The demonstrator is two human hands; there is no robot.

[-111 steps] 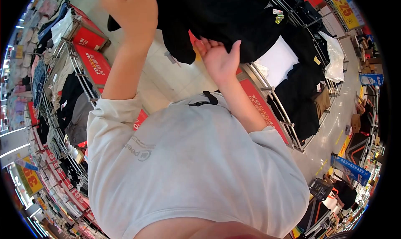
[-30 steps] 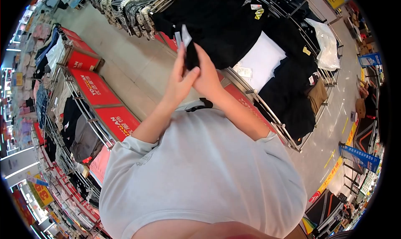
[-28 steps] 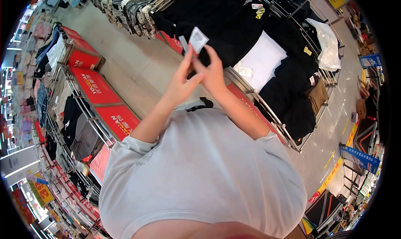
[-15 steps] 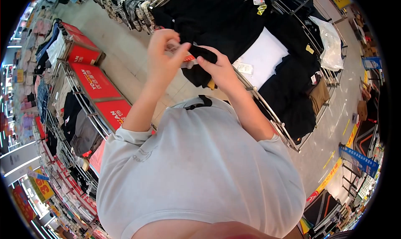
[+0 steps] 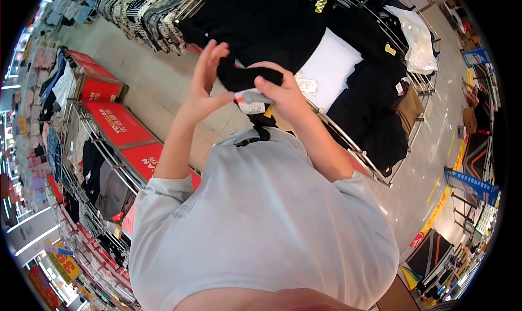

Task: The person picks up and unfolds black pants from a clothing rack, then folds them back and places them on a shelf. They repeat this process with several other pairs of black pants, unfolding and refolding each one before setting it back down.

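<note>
My right hand (image 5: 286,97) is closed on a bunched black garment (image 5: 239,78), thumb on top. A white price tag (image 5: 252,107) with red print hangs from the garment below that thumb. My left hand (image 5: 205,85) is open to the left of the garment, fingers raised and spread. Its thumb points at the tag's left edge; whether it touches I cannot tell. Behind the hands, black clothes (image 5: 266,17) are laid over a metal-railed display stand, with a folded white garment (image 5: 329,63) among them.
Patterned garments (image 5: 144,17) hang in a row at the upper left. Red sign panels (image 5: 117,120) line another clothes rack on the left. The stand's metal rail (image 5: 353,142) runs close to my right forearm. A clear plastic package (image 5: 413,39) lies at the stand's far right.
My left hand has opened and its fingers have come away from the tag. The tag now faces up below my right thumb. The view has shifted slightly.
</note>
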